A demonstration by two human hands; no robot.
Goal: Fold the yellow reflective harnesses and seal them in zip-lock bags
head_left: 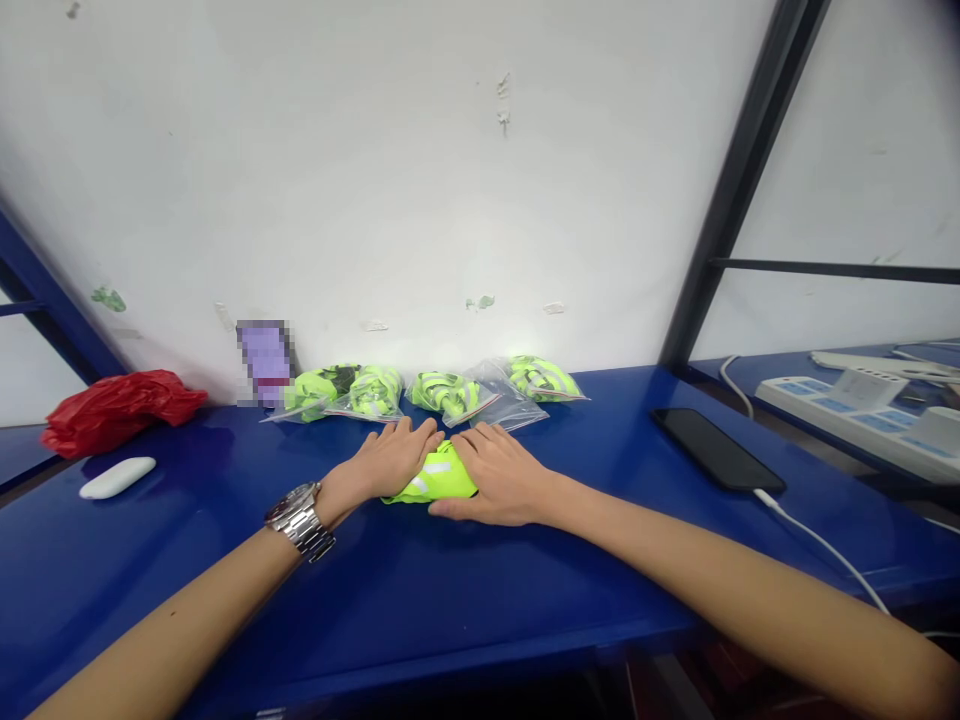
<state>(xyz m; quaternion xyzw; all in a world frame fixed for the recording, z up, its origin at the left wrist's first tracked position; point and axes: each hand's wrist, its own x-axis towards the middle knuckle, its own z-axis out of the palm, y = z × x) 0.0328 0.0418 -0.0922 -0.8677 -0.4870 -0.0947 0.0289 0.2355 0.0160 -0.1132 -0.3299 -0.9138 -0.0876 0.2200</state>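
A folded fluorescent yellow-green reflective vest (pixel 439 476) with a pale reflective strip lies on the blue table in front of me. My left hand (pixel 394 460) grips its left end, fingers laid over the top and pointing away from me. At the right end, my right hand (pixel 502 478) is closed round the bundle, its thumb along the near edge and its fingers over the top. Both palms hide parts of the vest. Just beyond my fingertips are clear zip bags with similar vests in them, among them a middle bag (pixel 446 395) and a right bag (pixel 544 378).
On the left are a red plastic bag (pixel 124 408) and a white oval case (pixel 118 478). A blurred purple-screened device (pixel 266 360) leans on the wall. To the right lie a black phone (pixel 716 448) with a white cable and a power strip (pixel 870 415). A dark post (pixel 739 190) rises there.
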